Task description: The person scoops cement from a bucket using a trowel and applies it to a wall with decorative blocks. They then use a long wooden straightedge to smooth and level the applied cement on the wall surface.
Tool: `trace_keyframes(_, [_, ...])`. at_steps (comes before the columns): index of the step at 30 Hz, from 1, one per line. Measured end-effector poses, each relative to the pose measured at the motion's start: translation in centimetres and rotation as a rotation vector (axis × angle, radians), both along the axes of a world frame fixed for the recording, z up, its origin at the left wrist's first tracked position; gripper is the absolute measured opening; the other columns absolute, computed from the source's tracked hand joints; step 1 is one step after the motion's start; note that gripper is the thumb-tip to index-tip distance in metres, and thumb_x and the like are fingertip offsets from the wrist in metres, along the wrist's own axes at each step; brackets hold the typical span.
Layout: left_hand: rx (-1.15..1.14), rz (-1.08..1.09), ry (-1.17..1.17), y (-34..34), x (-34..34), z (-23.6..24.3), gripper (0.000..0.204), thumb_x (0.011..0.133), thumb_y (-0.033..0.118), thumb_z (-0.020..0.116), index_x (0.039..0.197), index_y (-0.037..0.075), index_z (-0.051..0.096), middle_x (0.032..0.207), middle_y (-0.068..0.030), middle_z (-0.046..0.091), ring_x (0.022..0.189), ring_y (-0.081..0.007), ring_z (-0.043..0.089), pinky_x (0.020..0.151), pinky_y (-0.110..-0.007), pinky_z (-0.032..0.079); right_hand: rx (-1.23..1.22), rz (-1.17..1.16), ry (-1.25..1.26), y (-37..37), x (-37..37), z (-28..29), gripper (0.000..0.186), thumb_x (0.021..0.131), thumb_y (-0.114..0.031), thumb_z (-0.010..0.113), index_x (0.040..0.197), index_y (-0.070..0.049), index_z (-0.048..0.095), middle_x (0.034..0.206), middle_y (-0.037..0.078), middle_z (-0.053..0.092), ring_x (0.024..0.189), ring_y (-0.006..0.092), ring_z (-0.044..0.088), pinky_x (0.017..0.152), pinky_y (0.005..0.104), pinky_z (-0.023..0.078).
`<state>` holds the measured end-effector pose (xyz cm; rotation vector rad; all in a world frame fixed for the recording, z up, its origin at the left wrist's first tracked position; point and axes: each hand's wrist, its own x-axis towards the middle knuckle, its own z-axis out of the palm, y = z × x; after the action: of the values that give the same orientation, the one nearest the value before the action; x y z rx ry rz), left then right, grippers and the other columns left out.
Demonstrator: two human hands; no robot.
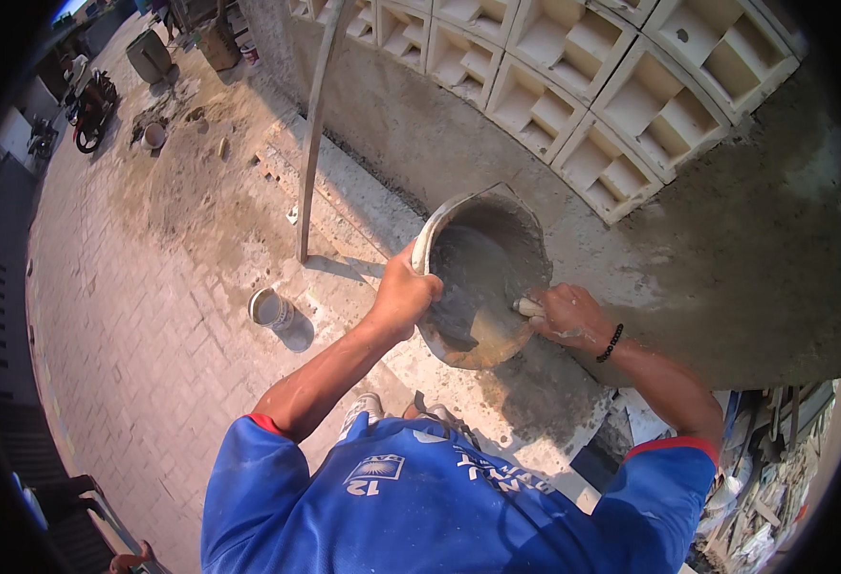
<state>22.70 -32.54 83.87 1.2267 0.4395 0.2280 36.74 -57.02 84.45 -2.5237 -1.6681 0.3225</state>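
Paving (124, 335), one expanse, block-patterned, ran down the left side from where I stood. Wall (726, 277), one, grey, bore a damp-looking darker patch at the right. Openwork blocks (621, 96), cream, several rows, were set into its upper part. Sand heap (186, 196), one, loose, lay on the paving at the upper left. Debris pile (774, 469), one, mixed scraps, lay at the lower right. Motorcycle (92, 113), one, dark and red, stood at the far left. Post (315, 143), one, slender, stood near the wall. Shirt (439, 507), one, blue with red cuffs, was worn by the person. Bucket (522, 222), one, large and smeared, was before the person, between both hands; whether it rested on anything I could not tell. Grey mix (478, 263), wet, lay inside it. Pail (283, 319), one, small and pale, stood apart on the left. Left hand (407, 292), closed around the bucket's left rim. Right hand (575, 316), closed around a pale handle (528, 307), at the bucket's right edge. Bracelet (611, 342), one, black beads, circled the right wrist.
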Motion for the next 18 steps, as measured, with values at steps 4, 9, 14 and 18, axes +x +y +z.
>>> trace_keyframes(4, [-0.001,-0.03,0.09,0.7,0.3,-0.1,0.065,0.066,-0.014,0.048,0.129,0.0,0.052,0.094,-0.0059,0.06,0.074,-0.0119,0.053,0.062,-0.025,0.045,-0.054,-0.127,0.266,0.3,-0.8,-1.1,0.04,0.081,-0.028,0.064,0.112,-0.004,0.059,0.084,0.02,0.064,0.085,0.0374,0.059,0.083,0.0465,0.045])
trace_keyframes(9, [-0.048,0.015,0.08,1.9,-0.3,-0.4,0.059,0.065,-0.011,0.05,0.124,0.0,0.053,0.091,-0.0064,0.059,0.074,-0.0142,0.054,0.064,-0.026,0.047,0.096,-0.127,0.262,0.0,-0.6,1.1,0.036,0.078,-0.027,0.067,0.106,-0.003,0.063,0.084,0.02,0.066,0.083,0.0386,0.063,0.076,0.0447,0.048])
trace_keyframes(14, [-0.068,0.068,0.07,2.8,-0.2,0.6,0.054,0.067,-0.011,0.049,0.12,0.001,0.053,0.088,-0.0067,0.058,0.07,-0.0146,0.054,0.062,-0.026,0.047,0.083,-0.137,0.23,0.1,-0.1,5.9,0.037,0.076,-0.025,0.067,0.106,-0.003,0.064,0.079,0.02,0.065,0.079,0.0391,0.063,0.073,0.0452,0.049])
trace_keyframes(18, [-0.117,0.115,0.032,3.3,1.1,2.2,0.049,0.067,-0.01,0.049,0.114,0.0,0.054,0.087,-0.0065,0.058,0.068,-0.015,0.054,0.059,-0.027,0.047,-0.047,-0.136,0.115,0.4,2.4,10.7,0.04,0.078,-0.027,0.067,0.11,-0.004,0.064,0.082,0.019,0.065,0.084,0.0383,0.062,0.079,0.045,0.048])
